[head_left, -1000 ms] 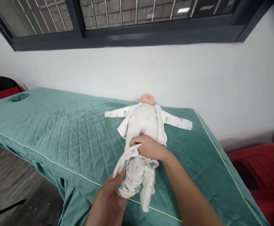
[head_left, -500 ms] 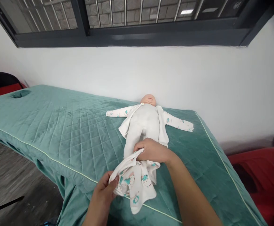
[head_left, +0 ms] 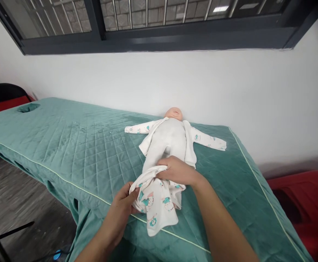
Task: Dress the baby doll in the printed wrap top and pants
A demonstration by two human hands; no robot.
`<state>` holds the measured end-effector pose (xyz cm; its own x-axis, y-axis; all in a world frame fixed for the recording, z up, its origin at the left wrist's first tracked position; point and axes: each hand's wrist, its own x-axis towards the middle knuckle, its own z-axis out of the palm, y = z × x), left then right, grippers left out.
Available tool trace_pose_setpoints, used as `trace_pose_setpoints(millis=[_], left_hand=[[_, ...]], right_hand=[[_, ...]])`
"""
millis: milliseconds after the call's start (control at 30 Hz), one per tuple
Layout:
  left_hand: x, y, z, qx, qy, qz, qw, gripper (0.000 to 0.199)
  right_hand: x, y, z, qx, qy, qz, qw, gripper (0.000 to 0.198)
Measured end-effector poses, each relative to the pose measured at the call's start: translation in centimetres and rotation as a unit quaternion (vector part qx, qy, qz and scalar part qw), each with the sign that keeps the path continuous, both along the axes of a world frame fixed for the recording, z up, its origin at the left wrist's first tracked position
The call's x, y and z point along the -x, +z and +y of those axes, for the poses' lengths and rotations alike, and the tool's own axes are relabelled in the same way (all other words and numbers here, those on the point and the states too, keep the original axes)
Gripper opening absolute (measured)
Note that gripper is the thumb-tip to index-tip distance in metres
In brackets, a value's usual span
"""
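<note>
A baby doll point(head_left: 167, 140) lies on its back, its head toward the wall, in an open white printed jacket point(head_left: 209, 141) with both sleeves spread out. White baby trousers point(head_left: 161, 200) with a green and pink cartoon print are bunched around the doll's lower legs. My left hand point(head_left: 124, 200) grips the waistband at its left side, thumb on top. My right hand point(head_left: 175, 170) is closed on the upper edge of the trousers, over the doll's legs. The doll's feet are hidden in the cloth.
A green quilted cover point(head_left: 93, 145) drapes the massage bed, which has a face hole point(head_left: 28, 108) at the far left. Behind stand a white wall point(head_left: 230, 83) and a barred window. A red object point(head_left: 306, 203) is at the right.
Both hands have moved slightly up toward the doll's body with the trousers. My left hand has shifted a little inward, and the hanging trouser leg has swung left and up.
</note>
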<state>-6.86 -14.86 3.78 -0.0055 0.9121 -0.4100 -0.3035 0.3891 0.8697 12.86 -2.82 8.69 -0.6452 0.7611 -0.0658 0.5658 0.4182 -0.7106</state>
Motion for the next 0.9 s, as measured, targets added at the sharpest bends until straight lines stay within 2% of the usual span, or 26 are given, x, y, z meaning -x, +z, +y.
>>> trace_pose_setpoints(millis=[167,333,533,667,800,900], left_hand=[[-0.1,-0.2,1.8,-0.054,0.001,0.041,0.998,0.040],[0.4,-0.4,4.8,-0.121,0.007,0.139,0.983,0.034],[0.9,-0.9,9.3,-0.255,0.001,0.299,0.920,0.023],[0.4,-1.9,12.9,-0.341,-0.015,0.368,0.865,0.026],[-0.2,-2.9,15.1,-0.367,-0.023,0.426,0.827,0.027],[-0.4,-3.4,15.5,-0.352,-0.029,0.447,0.822,0.029]], right_hand=[[-0.5,-0.5,0.1,0.010,0.002,0.054,0.999,0.029],[-0.6,-0.7,0.1,0.032,-0.009,0.087,0.996,0.034],[-0.5,-0.5,-0.2,0.071,-0.039,0.124,0.989,0.037],[-0.6,-0.6,0.0,0.080,-0.079,0.174,0.978,0.039],[-0.9,0.8,0.7,0.016,-0.130,0.227,0.965,0.034],[-1.1,4.5,-0.2,-0.082,-0.166,0.323,0.928,0.029]])
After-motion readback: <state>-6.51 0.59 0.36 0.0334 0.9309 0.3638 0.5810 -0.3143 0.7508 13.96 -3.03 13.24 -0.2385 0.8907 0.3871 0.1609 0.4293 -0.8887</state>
